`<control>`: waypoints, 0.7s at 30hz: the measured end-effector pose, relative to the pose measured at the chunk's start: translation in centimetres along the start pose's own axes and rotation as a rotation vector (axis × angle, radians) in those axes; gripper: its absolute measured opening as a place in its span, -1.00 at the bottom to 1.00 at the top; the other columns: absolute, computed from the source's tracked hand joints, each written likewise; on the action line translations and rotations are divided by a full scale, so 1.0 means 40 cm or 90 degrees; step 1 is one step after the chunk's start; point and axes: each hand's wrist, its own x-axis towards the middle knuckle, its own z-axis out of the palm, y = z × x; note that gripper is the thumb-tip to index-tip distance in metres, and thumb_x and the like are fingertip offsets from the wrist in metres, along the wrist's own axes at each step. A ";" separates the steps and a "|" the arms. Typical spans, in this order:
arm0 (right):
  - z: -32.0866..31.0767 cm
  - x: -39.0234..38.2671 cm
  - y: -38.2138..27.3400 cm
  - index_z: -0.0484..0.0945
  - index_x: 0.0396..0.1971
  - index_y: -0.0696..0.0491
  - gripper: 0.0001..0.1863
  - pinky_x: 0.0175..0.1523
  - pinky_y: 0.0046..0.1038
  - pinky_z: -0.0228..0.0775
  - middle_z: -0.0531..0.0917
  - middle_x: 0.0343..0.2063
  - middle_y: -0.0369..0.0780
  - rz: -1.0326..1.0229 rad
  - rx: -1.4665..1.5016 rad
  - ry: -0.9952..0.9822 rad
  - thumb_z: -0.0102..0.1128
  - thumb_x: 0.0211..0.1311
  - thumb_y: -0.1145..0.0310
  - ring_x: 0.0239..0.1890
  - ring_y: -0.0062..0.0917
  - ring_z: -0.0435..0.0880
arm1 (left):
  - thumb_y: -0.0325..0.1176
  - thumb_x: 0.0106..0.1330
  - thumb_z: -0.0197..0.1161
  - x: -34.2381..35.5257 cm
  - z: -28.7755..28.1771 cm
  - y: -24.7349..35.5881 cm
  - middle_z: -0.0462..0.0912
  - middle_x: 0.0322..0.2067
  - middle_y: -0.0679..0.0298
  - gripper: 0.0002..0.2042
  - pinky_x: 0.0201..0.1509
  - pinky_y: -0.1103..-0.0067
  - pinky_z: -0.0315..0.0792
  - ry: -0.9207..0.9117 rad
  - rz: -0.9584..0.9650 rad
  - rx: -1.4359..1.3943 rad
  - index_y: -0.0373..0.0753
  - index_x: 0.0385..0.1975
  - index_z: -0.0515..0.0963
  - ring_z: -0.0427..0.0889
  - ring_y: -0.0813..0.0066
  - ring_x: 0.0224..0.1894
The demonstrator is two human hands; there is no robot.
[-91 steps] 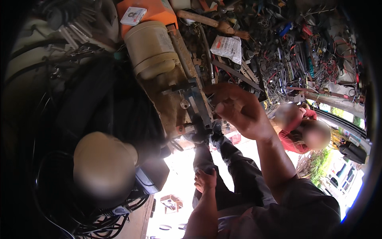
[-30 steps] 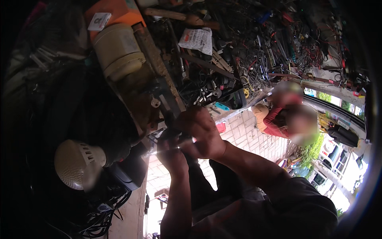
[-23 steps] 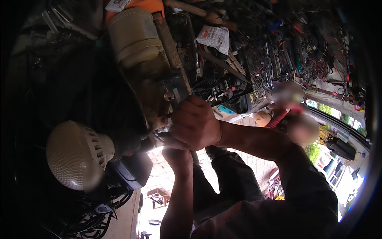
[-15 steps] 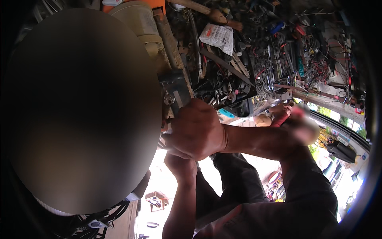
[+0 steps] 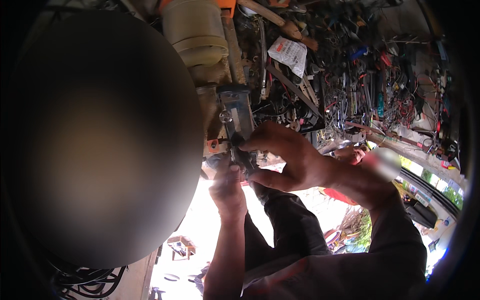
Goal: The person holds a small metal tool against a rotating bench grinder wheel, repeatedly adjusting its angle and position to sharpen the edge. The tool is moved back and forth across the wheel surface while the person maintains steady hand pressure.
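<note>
My left hand point(image 5: 227, 196) is raised, its fingers closed and partly blurred around something small I cannot make out, the thumb pointing up. It sits just below a dark metal piece point(image 5: 242, 156). My right hand point(image 5: 292, 155) is beside that piece, thumb and forefinger spread apart, with nothing visible between them. The forefinger tip is close to the dark piece; whether it touches is unclear. Above both hands is a dark, vise-like metal body point(image 5: 242, 111) with a round shiny part point(image 5: 226, 116) on its side. A small orange block point(image 5: 214, 145) lies to its left.
A beige bucket point(image 5: 194, 30) stands on the worn bench beyond. Tools, wires and metal scraps crowd the right side, with a white plastic packet point(image 5: 288, 55) and a wooden handle point(image 5: 272, 17) among them. A large blurred shape hides the left. Part of another person point(image 5: 354, 154) shows at right.
My right hand has come off the left hand, moved right and spread its fingers. The left hand is now uncovered. The view has shifted, so the bench appears farther right.
</note>
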 end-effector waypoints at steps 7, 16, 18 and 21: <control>0.011 0.017 -0.006 0.46 0.06 0.15 -0.46 -0.14 -0.25 0.53 0.59 -0.20 -0.08 -0.023 -0.082 -0.088 0.42 0.06 0.38 -0.20 -0.20 0.65 | -0.48 0.44 0.13 0.017 0.040 0.051 0.63 -0.24 0.27 -0.61 -0.06 0.59 0.44 0.044 -0.138 -0.195 -0.41 0.23 0.40 0.54 0.58 -0.23; -0.003 0.023 -0.015 0.48 0.07 0.16 -0.46 -0.23 -0.37 0.52 0.62 -0.26 -0.12 0.014 -0.067 -0.128 0.46 0.06 0.42 -0.31 -0.33 0.65 | -0.40 0.48 0.02 0.033 0.008 0.033 0.58 -0.36 0.37 -0.61 -0.34 0.66 0.34 -0.117 -0.275 -0.414 -0.26 0.27 0.37 0.50 0.68 -0.36; -0.003 0.027 -0.013 0.48 0.07 0.17 -0.45 -0.29 -0.42 0.51 0.62 -0.28 -0.12 -0.001 -0.069 -0.130 0.48 0.06 0.42 -0.35 -0.38 0.65 | -0.41 0.47 0.01 0.039 0.013 0.036 0.58 -0.39 0.37 -0.61 -0.37 0.66 0.33 -0.142 -0.272 -0.434 -0.25 0.28 0.36 0.51 0.68 -0.40; -0.007 0.037 -0.019 0.48 0.07 0.16 -0.44 -0.29 -0.40 0.52 0.62 -0.29 -0.11 -0.020 -0.086 -0.145 0.49 0.05 0.41 -0.34 -0.37 0.66 | -0.40 0.47 0.01 0.039 0.007 0.031 0.57 -0.43 0.37 -0.61 -0.43 0.69 0.30 -0.113 -0.280 -0.455 -0.26 0.27 0.37 0.47 0.67 -0.50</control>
